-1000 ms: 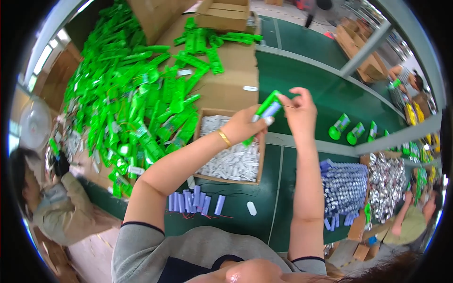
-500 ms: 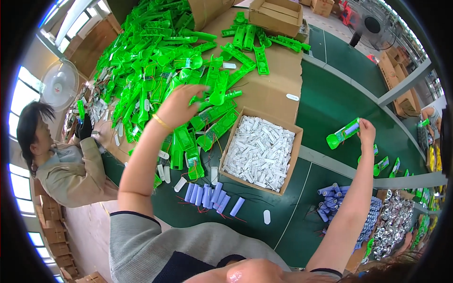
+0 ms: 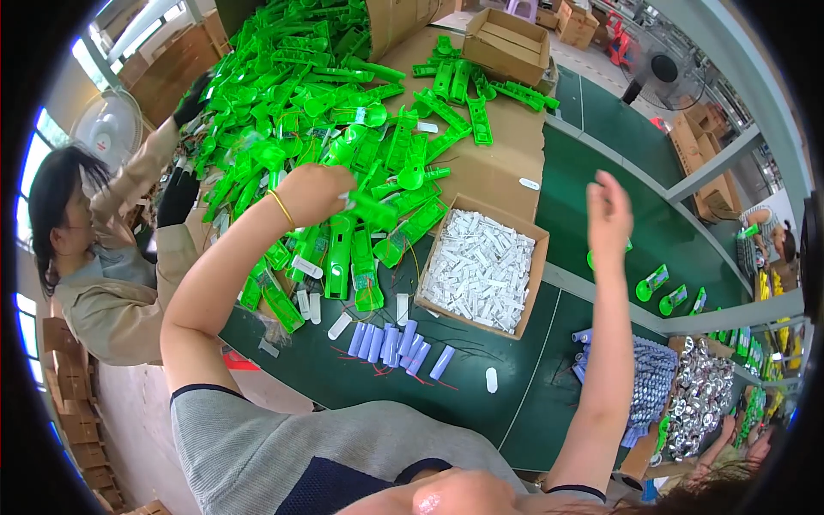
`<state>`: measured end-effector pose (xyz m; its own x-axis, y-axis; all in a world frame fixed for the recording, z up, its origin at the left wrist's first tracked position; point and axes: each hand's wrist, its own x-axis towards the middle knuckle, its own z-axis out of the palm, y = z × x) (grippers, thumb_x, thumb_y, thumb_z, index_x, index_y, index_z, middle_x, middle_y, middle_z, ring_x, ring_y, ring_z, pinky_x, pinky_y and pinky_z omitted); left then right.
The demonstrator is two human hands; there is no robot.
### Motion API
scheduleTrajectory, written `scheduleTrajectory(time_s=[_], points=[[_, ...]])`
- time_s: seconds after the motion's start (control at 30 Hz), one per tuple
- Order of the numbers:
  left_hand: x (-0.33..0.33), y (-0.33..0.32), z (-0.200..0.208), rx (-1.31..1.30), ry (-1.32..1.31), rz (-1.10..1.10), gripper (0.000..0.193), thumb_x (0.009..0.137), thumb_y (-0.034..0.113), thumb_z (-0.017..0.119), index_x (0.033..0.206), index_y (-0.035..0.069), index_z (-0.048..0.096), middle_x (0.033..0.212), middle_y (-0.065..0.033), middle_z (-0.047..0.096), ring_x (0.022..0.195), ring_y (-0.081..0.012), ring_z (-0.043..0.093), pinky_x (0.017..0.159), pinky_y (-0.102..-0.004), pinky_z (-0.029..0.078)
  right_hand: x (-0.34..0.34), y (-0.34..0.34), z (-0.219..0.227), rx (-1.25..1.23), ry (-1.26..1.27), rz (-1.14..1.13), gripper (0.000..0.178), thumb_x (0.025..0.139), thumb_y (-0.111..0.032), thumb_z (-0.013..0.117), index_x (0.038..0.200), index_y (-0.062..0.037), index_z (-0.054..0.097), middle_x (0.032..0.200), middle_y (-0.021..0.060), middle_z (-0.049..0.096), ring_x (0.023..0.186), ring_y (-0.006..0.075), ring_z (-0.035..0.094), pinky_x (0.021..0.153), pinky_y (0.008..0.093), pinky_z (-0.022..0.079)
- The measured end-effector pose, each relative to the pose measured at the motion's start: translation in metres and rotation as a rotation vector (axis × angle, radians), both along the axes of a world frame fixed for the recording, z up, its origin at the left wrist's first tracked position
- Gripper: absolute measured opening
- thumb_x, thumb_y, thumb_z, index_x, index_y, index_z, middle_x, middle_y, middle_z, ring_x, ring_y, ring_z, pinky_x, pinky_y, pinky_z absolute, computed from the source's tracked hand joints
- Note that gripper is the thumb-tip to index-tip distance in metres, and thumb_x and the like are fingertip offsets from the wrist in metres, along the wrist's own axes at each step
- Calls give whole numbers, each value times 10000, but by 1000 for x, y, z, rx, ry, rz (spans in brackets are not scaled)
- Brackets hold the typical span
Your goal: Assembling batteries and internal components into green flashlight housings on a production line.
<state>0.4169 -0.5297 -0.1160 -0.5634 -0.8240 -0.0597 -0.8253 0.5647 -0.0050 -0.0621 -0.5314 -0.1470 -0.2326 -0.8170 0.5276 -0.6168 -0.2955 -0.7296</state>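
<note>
Over the heap of green plastic housings [image 3: 283,94], my left hand [image 3: 319,193] is closed around a green plastic housing [image 3: 374,209], blurred by motion. My right hand [image 3: 609,215] is raised over the green belt [image 3: 562,197] with its fingers extended and nothing in them. Partly hidden behind that hand lies another green housing [image 3: 590,259]. In front of me sit several purple cylindrical cells [image 3: 390,345] with thin wires. A cardboard box [image 3: 543,266] full of small white strips stands between my hands.
More green housings [image 3: 674,298] lie in a row along the belt on the right. Beyond my right forearm are stacked purple cells [image 3: 651,378] and silvery round parts [image 3: 699,395]. At left, a co-worker [image 3: 112,266] in dark gloves reaches into the heap. A metal rail [image 3: 601,305] borders the belt.
My right hand has let go of its green housing at the belt and moved left. My left hand has closed on a housing from the heap. The co-worker's arm now reaches up.
</note>
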Motion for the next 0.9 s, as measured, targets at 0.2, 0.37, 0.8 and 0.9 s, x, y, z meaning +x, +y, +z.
scheduleTrajectory(time_s=[0.2, 0.37, 0.8, 0.9], points=[[-60, 38, 27, 484, 1091, 62, 267, 982, 282, 598, 1068, 32, 561, 774, -27, 646, 700, -115, 617, 604, -318, 487, 155, 63, 4, 260, -294, 751, 555, 988, -445, 562, 1337, -14, 555, 1262, 91, 624, 1214, 203, 562, 1074, 359, 387], [-99, 69, 33, 681, 1424, -15, 462, 1017, 360, 535, 1350, 51, 447, 1075, -50, 612, 950, -140, 610, 836, -315, 490, 218, 126, -30, 618, -971, 1236, 684, 993, -546, 476, 1438, -27, 438, 1294, 146, 611, 1229, 223, 562, 991, 349, 453], [-118, 95, -21, 726, 1405, -31, 501, 1049, 380, 444, 1416, 53, 349, 1012, -64, 590, 885, -143, 569, 846, -303, 466, 132, 178, 43, 162, -604, 191, 190, 970, -132, 623, 1101, 5, 628, 946, 36, 677, 773, 81, 621, 687, 238, 512], [-138, 113, -36, 755, 1317, -23, 448, 1058, 356, 423, 1362, 28, 404, 977, -72, 600, 866, -146, 584, 800, -307, 482, 132, 164, 35, 290, -955, 296, 303, 1012, -214, 569, 1233, -6, 588, 990, 29, 637, 811, 79, 598, 713, 246, 510]])
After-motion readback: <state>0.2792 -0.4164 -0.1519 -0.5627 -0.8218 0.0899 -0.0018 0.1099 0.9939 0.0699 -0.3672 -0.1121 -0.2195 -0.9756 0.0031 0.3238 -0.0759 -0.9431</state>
